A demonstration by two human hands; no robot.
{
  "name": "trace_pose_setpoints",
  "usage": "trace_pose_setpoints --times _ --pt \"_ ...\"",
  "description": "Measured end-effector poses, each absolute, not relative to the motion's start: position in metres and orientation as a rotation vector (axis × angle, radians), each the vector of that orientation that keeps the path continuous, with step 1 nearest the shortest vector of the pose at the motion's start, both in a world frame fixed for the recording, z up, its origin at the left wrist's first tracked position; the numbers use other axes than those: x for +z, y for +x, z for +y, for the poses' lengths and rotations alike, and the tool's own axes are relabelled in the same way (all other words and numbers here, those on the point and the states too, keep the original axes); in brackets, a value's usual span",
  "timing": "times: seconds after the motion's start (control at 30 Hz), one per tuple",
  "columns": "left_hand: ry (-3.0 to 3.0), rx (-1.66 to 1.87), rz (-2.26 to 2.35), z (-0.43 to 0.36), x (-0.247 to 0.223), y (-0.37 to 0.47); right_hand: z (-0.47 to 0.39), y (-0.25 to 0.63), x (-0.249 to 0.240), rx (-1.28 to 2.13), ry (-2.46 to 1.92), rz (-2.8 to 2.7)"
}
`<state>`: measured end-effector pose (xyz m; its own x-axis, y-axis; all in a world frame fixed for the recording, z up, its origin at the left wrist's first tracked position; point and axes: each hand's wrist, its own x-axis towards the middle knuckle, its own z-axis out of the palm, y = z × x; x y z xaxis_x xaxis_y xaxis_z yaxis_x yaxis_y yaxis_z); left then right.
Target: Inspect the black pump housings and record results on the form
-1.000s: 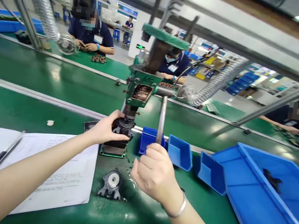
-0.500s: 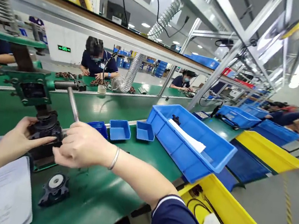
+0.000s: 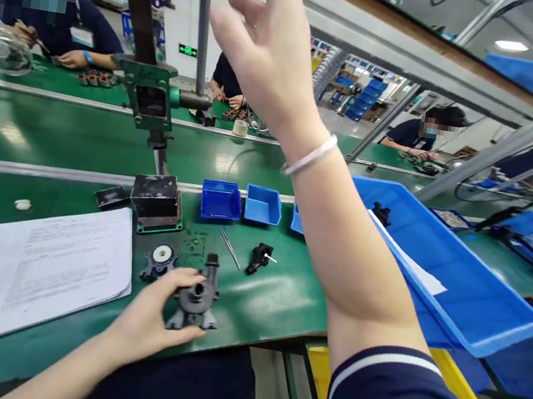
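My left hand [image 3: 146, 319] grips a black plastic pump housing [image 3: 196, 299] by its sides, low over the front of the bench. The housing has a round centre hole and a short pipe pointing away. My right hand [image 3: 271, 45] is raised high with its fingers apart, blurred, holding nothing; a steel lever [image 3: 202, 21] stands to its left. Behind my left hand lies a dark part with a white ring [image 3: 162, 254]. The green hand press [image 3: 150, 100] stands farther back, its ram above a black block [image 3: 154, 195].
An open booklet [image 3: 48, 266] lies at left. Small blue trays [image 3: 220, 202], thin metal rods [image 3: 230, 248] and a black fitting with a white pin [image 3: 261, 257] lie farther back. A large blue bin [image 3: 474, 320] stands right. Co-workers [image 3: 421, 133] sit across the bench.
My left hand has brought the pump housing from the press toward me. My right hand has let go of the press lever and risen. The view has turned left and down.
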<state>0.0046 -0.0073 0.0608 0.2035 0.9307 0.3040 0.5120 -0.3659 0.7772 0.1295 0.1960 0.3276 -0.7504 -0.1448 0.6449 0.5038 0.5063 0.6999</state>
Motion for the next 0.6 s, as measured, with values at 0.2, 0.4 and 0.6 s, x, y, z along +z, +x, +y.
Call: trace_pose_setpoints --times 0.2,0.4,0.6 --pt "1.92 1.064 1.322 0.006 -0.002 0.063 0.121 0.196 0.213 0.304 -0.637 -2.322" --pt "1.986 0.918 1.144 0.002 0.011 0.041 0.049 0.266 0.106 0.674 -1.095 -2.073" --pt "2.046 0.872 1.033 0.015 0.014 0.023 -0.006 0.268 0.043 0.588 -1.175 -2.088"
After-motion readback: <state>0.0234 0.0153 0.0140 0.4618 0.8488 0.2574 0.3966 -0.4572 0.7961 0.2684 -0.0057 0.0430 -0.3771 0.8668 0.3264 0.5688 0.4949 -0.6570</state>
